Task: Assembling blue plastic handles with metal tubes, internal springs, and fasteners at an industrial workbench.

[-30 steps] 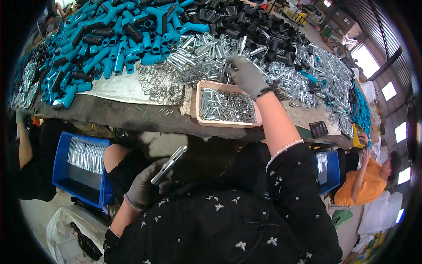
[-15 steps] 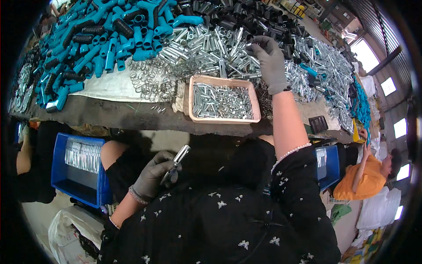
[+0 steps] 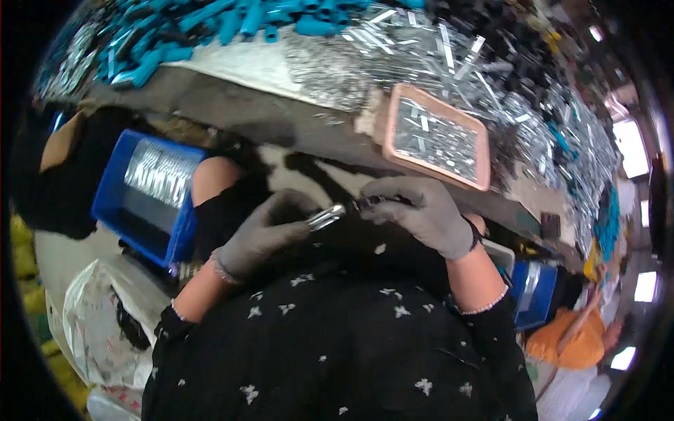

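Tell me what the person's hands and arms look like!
The left hand and right hand wear grey fabric gloves. A pale beaded band circles the left wrist, and a thin dark band the right. The black cloth sleeves end in pale beaded-looking trim.

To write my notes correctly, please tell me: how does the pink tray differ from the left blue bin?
The tray is pale pink; the bin is blue. The tray rests on the table; the bin stands off it. The tray's pieces lie jumbled; the bin's pieces are lined up. Both hold shiny metal pieces.
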A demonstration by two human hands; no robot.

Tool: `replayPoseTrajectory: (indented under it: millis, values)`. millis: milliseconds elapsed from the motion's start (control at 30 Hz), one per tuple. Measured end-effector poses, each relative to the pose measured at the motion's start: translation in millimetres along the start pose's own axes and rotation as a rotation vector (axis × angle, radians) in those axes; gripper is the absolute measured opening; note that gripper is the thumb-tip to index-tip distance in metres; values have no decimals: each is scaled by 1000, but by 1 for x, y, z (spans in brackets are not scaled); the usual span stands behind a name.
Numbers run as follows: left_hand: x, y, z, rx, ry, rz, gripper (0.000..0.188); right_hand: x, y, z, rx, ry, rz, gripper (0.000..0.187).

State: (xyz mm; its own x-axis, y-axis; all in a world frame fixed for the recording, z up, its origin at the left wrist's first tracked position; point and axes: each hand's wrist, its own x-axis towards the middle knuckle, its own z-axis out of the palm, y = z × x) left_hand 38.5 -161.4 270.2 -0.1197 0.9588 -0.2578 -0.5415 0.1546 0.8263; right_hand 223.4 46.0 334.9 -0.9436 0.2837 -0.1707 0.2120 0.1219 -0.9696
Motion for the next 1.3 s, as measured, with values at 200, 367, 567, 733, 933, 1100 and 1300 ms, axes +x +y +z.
replayPoseTrajectory:
  millis: [200,367,567,733,933,1100,1300]
  values:
    - [-15,1,-11,413,-111,86,66,12,23,37,-170,-172,203,39]
    - [-46,32,-56,310,157,143,48,10,52,47,106,-106,74,60]
    - [-89,31,-275,942,1244,76,28,11,69,43,96,57,70,54]
    - [-47,1,-331,1143,1137,-162,29,2,86,42,-9,173,103,37]
    - [-6,-1,-318,1292,1094,-512,34,-19,93,32,-28,303,177,31]
    - [-16,-24,-339,1342,1233,-393,28,-23,102,33,15,269,174,30]
    - [-37,35,-227,1444,1250,-3,19,-13,90,39,-105,215,109,27]
